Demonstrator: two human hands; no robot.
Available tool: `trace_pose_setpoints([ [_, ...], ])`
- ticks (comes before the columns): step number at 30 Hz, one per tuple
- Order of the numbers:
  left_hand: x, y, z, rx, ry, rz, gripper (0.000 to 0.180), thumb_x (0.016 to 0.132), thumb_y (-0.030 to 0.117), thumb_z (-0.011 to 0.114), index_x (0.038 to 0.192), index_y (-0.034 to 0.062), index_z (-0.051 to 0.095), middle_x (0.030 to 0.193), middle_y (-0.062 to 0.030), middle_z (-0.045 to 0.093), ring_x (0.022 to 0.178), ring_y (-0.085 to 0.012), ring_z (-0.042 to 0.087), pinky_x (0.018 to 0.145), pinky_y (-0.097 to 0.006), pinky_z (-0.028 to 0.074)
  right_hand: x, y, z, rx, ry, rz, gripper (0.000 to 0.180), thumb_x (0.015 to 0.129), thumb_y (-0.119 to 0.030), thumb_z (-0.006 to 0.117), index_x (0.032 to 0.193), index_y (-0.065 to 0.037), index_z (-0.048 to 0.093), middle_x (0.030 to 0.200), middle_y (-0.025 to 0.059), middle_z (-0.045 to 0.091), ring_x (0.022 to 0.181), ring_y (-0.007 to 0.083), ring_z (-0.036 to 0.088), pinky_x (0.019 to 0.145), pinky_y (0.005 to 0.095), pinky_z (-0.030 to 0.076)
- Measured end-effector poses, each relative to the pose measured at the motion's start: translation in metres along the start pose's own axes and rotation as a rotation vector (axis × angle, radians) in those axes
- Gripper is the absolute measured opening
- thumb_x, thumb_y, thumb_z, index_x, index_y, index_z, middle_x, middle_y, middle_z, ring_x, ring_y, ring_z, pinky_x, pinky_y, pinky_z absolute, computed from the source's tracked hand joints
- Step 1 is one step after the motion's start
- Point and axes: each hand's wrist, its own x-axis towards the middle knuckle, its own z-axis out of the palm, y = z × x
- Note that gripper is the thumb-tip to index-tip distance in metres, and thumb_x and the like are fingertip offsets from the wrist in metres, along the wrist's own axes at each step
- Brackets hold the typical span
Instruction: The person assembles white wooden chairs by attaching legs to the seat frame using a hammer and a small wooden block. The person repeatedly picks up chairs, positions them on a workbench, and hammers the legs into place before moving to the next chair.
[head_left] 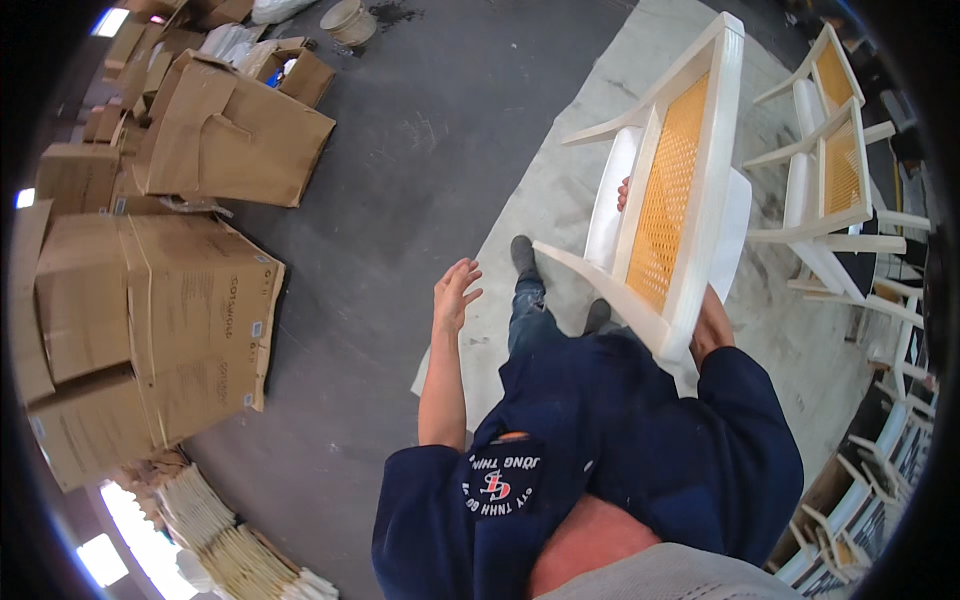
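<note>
A white chair (712,180) with a woven yellow cane back panel and a white seat is held up, tilted, in front of my right side. My right hand (623,194) grips the chair from behind its back. Only its fingertips show, by the edge of the seat; the backrest covers the rest, and the forearm reappears below it. My left hand (455,293) is raised to the left of the chair, apart from it, with its fingers loosely spread and holding nothing.
A pale, stained sheet (530,195) covers the floor under my feet. To the left, large cardboard boxes (200,310) are stacked, with a bucket (349,22) beyond them. More white cane-backed chairs (842,165) stand at the right. Bundled pale strips (215,520) lie at the lower left.
</note>
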Motion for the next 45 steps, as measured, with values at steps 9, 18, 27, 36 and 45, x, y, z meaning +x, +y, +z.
trace_pose_setpoints([
  [9,0.065,0.069,0.016,0.209,-0.188,-0.14,0.053,0.091,0.031,0.061,0.132,0.0003,0.049,0.125,-0.0138,0.059,0.112,-0.0228,0.057,0.088,-0.041,0.049,0.089,-0.012,-0.091,-0.156,0.182,-0.169,0.031,0.098,-0.032,0.045,0.107,-0.005,0.057,0.085,0.0036,0.058,0.071,0.014,0.06,0.061,0.0286,0.053],
  [18,0.074,0.1,0.188,0.483,-0.647,0.036,0.063,0.081,0.032,0.07,0.13,-0.002,0.049,0.119,-0.0141,0.058,0.107,-0.0219,0.057,0.093,-0.039,0.044,0.177,-0.009,-0.135,-0.634,0.575,-0.378,0.064,0.101,-0.054,0.023,0.13,-0.004,0.049,0.113,0.0108,0.063,0.1,0.0181,0.062,0.088,0.0337,0.05],
  [27,0.128,0.149,0.225,0.673,-0.559,0.028,0.046,0.088,0.013,0.059,0.124,-0.012,0.047,0.114,-0.0187,0.06,0.099,-0.0247,0.061,0.086,-0.037,0.049,0.101,0.021,-0.1,-0.894,0.664,-0.116,0.079,0.094,-0.063,0.028,0.145,-0.003,0.033,0.144,0.0197,0.04,0.117,0.0314,0.049,0.089,0.0438,0.05],
  [36,0.059,0.117,0.237,1.221,-0.133,1.16,0.043,0.084,0.008,0.064,0.122,-0.0078,0.05,0.123,-0.0236,0.05,0.115,-0.0376,0.05,0.096,-0.041,0.042,-0.191,0.127,-0.19,-0.981,1.063,-0.138,0.071,0.094,-0.057,0.033,0.136,-0.002,0.046,0.134,0.0192,0.051,0.114,0.0336,0.055,0.099,0.0448,0.042],
  [45,-0.163,-0.075,0.367,1.082,-0.912,1.311,0.04,0.079,0.005,0.067,0.116,-0.0046,0.054,0.124,-0.0233,0.05,0.117,-0.0395,0.049,0.099,-0.043,0.039,-0.485,0.313,-0.335,-0.176,1.347,-0.54,0.07,0.089,-0.063,0.043,0.124,-0.003,0.052,0.109,0.0126,0.058,0.089,0.0241,0.058,0.071,0.0421,0.052],
])
